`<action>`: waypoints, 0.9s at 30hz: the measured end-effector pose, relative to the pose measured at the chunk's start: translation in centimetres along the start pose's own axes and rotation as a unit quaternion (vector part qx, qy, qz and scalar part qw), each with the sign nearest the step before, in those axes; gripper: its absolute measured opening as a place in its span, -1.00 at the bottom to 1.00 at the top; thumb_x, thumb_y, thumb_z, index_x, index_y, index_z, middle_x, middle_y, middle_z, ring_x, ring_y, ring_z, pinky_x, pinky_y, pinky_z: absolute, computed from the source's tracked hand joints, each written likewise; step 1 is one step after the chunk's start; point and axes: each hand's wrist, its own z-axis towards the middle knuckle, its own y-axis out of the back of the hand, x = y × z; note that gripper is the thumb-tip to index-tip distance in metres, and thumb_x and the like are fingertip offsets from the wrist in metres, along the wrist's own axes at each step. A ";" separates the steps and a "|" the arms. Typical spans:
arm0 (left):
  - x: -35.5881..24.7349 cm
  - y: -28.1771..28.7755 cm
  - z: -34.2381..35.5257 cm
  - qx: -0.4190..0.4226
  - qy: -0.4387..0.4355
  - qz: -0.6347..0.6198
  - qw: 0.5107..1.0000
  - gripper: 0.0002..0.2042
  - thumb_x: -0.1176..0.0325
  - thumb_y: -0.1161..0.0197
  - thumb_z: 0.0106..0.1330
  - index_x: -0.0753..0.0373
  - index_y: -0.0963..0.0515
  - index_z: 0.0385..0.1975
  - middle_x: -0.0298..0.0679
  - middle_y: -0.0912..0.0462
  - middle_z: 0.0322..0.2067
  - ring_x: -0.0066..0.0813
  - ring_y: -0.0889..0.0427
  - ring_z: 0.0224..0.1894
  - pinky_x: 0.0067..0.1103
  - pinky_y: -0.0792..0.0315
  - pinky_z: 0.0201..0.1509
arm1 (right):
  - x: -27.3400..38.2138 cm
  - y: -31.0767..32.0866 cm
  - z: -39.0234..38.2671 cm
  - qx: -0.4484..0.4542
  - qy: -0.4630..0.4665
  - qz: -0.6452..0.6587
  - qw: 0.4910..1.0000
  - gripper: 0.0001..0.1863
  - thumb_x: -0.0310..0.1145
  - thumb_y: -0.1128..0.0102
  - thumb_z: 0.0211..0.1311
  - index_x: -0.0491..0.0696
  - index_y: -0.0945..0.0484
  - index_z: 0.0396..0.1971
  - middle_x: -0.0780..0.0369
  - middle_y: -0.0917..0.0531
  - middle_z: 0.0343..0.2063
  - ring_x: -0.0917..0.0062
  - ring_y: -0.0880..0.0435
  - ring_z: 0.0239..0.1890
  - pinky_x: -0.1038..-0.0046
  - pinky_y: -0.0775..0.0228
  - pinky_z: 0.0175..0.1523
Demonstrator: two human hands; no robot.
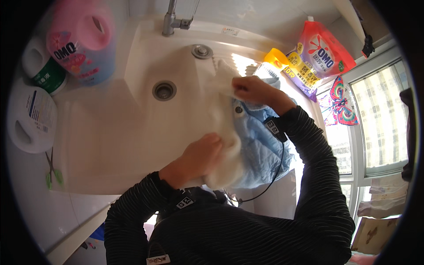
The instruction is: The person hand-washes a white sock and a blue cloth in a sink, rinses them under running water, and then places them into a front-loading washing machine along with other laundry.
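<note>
My right hand [251, 90] is closed on a cream-white soft cloth [223, 168] at the right side of the sink. The cloth hangs down beside a light blue fabric item [260, 145] with a dark round button or snap. My left hand [194, 157] is lower, at the cloth's left edge, blurred by motion; I cannot tell whether its fingers grip it. The white sink [101, 145] has a metal drain [164, 90] left of the cloth.
Pink [81, 39], white-and-green [42, 66] and white [31, 119] bottles stand left, above green-handled scissors [54, 176]. A metal faucet [170, 24] is at the back. A yellow-lidded container [276, 57] and red pouch [322, 48] sit back right, beside a window [382, 115] with a butterfly decoration [340, 101].
</note>
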 end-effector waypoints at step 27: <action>-0.1 0.4 1.0 0.021 0.263 -0.245 0.933 -0.65 0.31 -0.31 0.00 0.47 -0.48 -0.32 -0.11 -0.58 -0.48 -0.44 -0.58 -0.48 -0.61 -0.46 -0.40 | -3.8 -3.2 7.3 -0.076 -0.255 0.045 0.963 0.02 0.01 -0.43 -0.43 -0.35 -0.20 0.03 -0.15 -0.42 -0.10 0.14 -0.34 0.06 0.37 -0.24 0.09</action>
